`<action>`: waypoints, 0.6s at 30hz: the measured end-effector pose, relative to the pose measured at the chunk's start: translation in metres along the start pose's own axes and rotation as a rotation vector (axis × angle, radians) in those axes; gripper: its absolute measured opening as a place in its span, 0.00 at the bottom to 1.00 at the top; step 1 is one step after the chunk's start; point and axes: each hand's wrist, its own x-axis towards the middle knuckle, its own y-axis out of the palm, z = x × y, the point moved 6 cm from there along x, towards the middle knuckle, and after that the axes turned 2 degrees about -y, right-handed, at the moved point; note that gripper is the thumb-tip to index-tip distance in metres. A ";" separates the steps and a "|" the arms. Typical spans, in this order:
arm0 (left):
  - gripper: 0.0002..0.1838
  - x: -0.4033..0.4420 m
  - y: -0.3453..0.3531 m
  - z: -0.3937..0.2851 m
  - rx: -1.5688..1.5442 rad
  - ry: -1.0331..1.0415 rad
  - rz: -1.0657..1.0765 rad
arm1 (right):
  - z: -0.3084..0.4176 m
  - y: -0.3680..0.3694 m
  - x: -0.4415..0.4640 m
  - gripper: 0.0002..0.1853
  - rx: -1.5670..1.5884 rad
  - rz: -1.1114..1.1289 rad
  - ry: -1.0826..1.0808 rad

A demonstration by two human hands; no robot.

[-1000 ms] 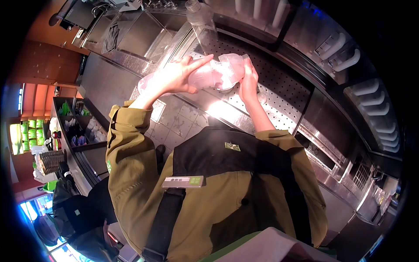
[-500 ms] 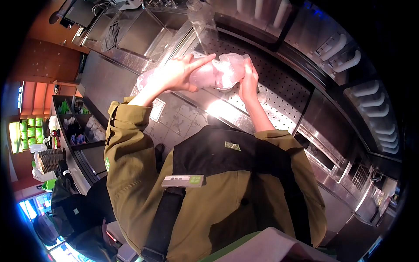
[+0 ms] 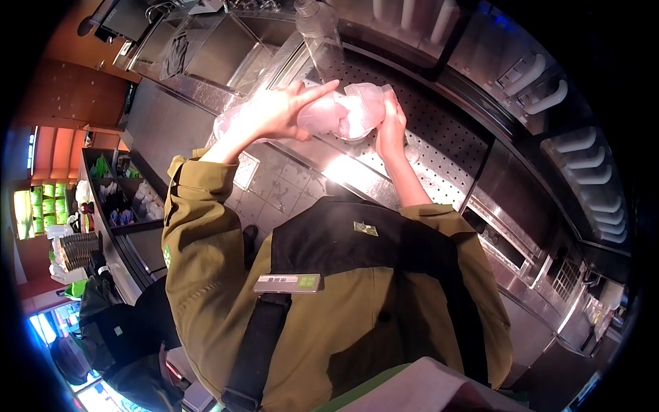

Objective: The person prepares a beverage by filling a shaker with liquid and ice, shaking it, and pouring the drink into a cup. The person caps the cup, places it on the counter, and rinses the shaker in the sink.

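Observation:
My left hand (image 3: 274, 113) is wrapped over a clear plastic vessel (image 3: 321, 118) lying nearly sideways; its index finger is stretched out along it. The other end of that vessel shows left of the hand, washed out by glare. My right hand (image 3: 391, 127) is closed round the far side of a clear cup-like container (image 3: 364, 110), whose edge meets the vessel. Pale pinkish contents, too bright to make out, show where the two join. Both are held above the perforated metal tray (image 3: 439, 147). A tall clear bottle-shaped container (image 3: 317, 31) stands behind them.
Steel counter (image 3: 161, 123) at the left, a dark cloth (image 3: 176, 56) on its back part. White-handled containers (image 3: 594, 172) line the right side. A divided bin (image 3: 113, 185) holds small items. At the lower left a person in dark clothing (image 3: 123, 343) is bent over.
My left hand and the vessel's left end have shifted very slightly leftward. My right hand keeps its place. The person at the lower left has moved a little to the left.

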 end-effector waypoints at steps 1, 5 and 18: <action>0.58 0.000 0.000 0.000 0.000 -0.003 0.001 | 0.004 0.004 -0.003 0.26 0.051 0.007 0.012; 0.58 -0.001 0.000 0.001 -0.004 -0.005 0.001 | 0.002 0.002 -0.002 0.26 0.047 0.001 0.011; 0.56 -0.003 -0.003 0.004 -0.036 0.002 -0.015 | -0.005 -0.005 0.005 0.26 -0.083 0.010 -0.042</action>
